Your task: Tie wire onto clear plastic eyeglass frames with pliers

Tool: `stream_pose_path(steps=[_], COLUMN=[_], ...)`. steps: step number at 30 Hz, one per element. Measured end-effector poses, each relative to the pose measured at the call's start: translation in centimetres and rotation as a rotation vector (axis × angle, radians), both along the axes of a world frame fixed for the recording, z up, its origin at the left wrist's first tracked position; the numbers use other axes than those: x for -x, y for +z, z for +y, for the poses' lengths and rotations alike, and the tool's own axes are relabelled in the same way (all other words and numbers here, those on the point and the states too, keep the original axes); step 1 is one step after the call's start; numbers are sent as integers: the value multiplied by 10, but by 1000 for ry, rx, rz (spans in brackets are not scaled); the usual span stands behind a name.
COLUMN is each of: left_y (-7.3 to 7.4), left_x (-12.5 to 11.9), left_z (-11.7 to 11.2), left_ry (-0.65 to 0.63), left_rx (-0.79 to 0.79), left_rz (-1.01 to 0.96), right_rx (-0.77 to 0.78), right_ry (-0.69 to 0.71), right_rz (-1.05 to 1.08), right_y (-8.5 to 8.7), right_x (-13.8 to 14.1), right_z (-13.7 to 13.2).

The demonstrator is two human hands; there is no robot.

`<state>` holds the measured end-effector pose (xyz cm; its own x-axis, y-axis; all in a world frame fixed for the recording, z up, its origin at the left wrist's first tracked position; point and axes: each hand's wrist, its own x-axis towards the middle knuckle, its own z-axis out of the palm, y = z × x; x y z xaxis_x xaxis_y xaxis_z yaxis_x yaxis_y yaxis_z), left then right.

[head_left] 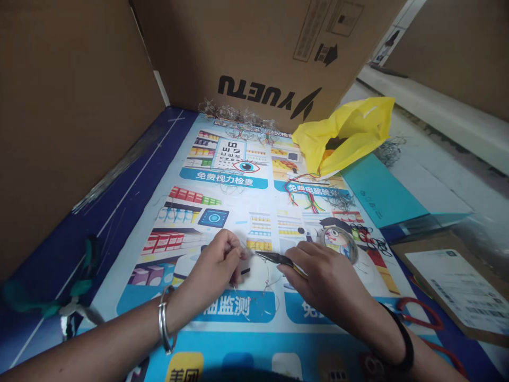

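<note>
- Lower left of the frame: green-handled cutters lie splayed near our left forearm, their outer handle blurred.
- Just left of centre: our left hand pinches a fine wire, thumb against forefinger, remaining fingers curled under. The forearm slants in from the lower left corner, silver bangles at the wrist.
- Centre: the fine wire shows thin and pale at our left fingertips, too small and blurred for us to trace its full shape. Other slender strands curl below, over the printed sheet.
- Right of centre: slim pliers, dark-nosed with yellow on the handles, point left toward the pinch; whether their tips bite the wire, we cannot tell.
- Farther right: our right hand grips the pliers' handles, knuckles up, forearm angling from the lower right, black band at the wrist.
</note>
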<state>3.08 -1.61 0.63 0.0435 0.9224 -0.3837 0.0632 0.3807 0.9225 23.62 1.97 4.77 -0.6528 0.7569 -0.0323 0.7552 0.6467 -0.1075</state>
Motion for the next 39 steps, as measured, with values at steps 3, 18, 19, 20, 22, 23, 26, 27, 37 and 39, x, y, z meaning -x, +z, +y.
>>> stream_pose_path(steps=[3,18,19,20,22,23,26,27,37,39], left_y=[-2,2,2,1,1,1,2,2,3,2], left_x=[1,0,0,0,0,0,0,0,-2,-2], left_z=[-1,0,1,1,1,1,0,0,2,2], left_ry=[-14,9,10,11,15,18,25,28,37,38], left_rx=[0,26,23,21,18,18,26,31,26,22], left_rz=[-6,3,-1,-5,-16,-20,-26,-29,-53,-25], right_rx=[4,-66,-68,-71,-76,-77,-62,-55,-46,-36], right_ry=[-2,13,13,13,15,15,13,10,11,13], right_rz=[-11,-20,-18,-15,-8,-5,-5,-10,-4,1], right_y=[-1,-6,-7,-8,-10,-11,-13,-13,-14,-13], right_x=[-2,-4,-3,-3,-3,-3,-2,-1,0,-1], right_z=[1,2,2,2,2,3,3,2,1,2])
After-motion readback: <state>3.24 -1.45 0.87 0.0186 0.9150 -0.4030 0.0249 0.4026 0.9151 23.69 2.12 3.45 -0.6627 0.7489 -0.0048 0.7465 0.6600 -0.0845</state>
